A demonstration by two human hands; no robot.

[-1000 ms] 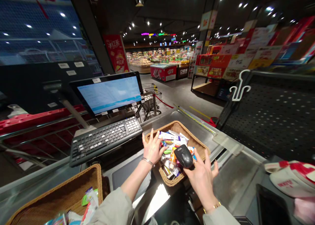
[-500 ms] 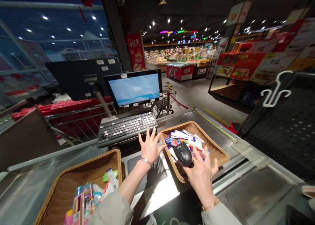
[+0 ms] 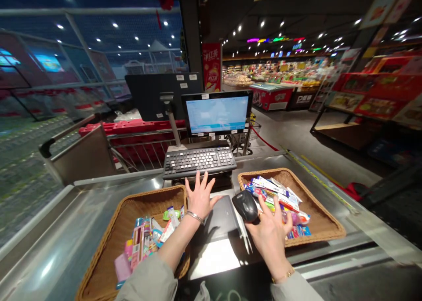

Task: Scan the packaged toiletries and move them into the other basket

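Observation:
My left hand point(image 3: 199, 198) is open with fingers spread and holds nothing. It hovers over the dark scan plate point(image 3: 221, 216), just in front of the keyboard point(image 3: 199, 160). My right hand point(image 3: 271, 236) grips a black handheld barcode scanner point(image 3: 245, 205) at the left rim of the right wicker basket point(image 3: 325, 222). That basket holds several small coloured packets point(image 3: 278, 197). The left wicker basket point(image 3: 108, 248) also holds several small packets point(image 3: 145, 239), beside my left forearm.
A lit monitor point(image 3: 216, 114) stands behind the keyboard on the steel checkout counter point(image 3: 66, 230). Red stacked baskets and a rail point(image 3: 132, 134) lie beyond. Shop aisles with shelves point(image 3: 372, 99) stretch away on the right.
My left hand has left the right basket and moved left over the scan plate, still holding nothing. The view has swung left; the right hand keeps the scanner.

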